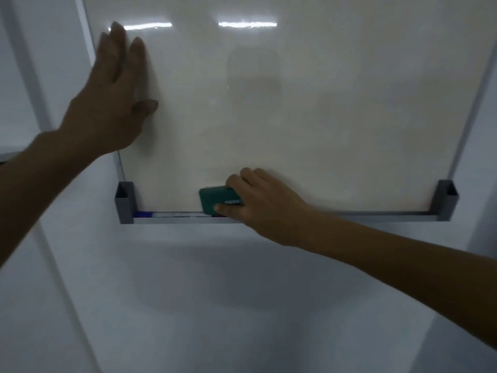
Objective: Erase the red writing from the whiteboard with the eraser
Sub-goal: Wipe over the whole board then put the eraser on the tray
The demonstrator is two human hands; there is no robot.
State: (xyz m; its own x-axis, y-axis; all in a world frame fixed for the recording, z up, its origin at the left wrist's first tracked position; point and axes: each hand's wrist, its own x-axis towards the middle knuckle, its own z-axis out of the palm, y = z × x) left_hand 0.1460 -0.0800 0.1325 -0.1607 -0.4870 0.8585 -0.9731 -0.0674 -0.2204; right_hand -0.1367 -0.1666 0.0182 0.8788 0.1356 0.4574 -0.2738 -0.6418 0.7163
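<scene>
The right hand [250, 203] is closed around a dark green eraser [219, 199], thumb under its lower edge and fingers over the top, holding it at the bottom of the whiteboard [282, 117] just above the marker tray [336, 218]. The left hand [113, 95] lies open and flat against the board near its left edge, fingers spread upward, apparently bracing the panel. No red writing can be made out anywhere on the visible surface — it reads as a pale, glossy cream field with only faint smudging, so the erasing seems finished or nearly so, and the step in hand looks like either a last low pass or setting the eraser down in the tray. The next move probably calls for lowering the eraser into the channel beside the markers [172, 214] lying there, one with a blue end, without knocking them. The board is framed in grey metal with darker corner brackets at the tray ends, mounted on a plain white wall; two ceiling-light reflections streak across its top, and the room is dim.
</scene>
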